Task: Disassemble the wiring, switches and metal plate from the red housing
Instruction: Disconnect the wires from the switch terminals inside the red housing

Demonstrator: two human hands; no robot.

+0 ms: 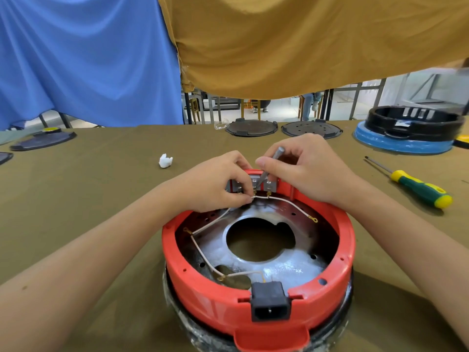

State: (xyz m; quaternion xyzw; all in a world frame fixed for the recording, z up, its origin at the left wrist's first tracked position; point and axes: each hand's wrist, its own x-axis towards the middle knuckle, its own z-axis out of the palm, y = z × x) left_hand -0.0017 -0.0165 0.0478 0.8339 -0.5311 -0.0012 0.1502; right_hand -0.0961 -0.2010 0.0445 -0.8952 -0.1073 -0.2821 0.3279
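Red housing (pixel 256 301) upside down at tabletop (pixel 101 199) centre, metal plate (pixel 279 265) inside. Left hand (pixel 215 184) pinching white wire (pixel 279 199) beside switches (pixel 269 185) at far rim. Right hand (pixel 309 168) gripping grey tool (pixel 272 161), tip down on switches. Black socket (pixel 270 303) at near rim. Green-yellow screwdriver (pixel 418 189) off right, white scrap (pixel 165 160) left.

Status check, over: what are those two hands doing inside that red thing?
Left hand pinching white wire at switches. Right hand holding grey metal tool there. Red housing still wired. Nothing blocking.
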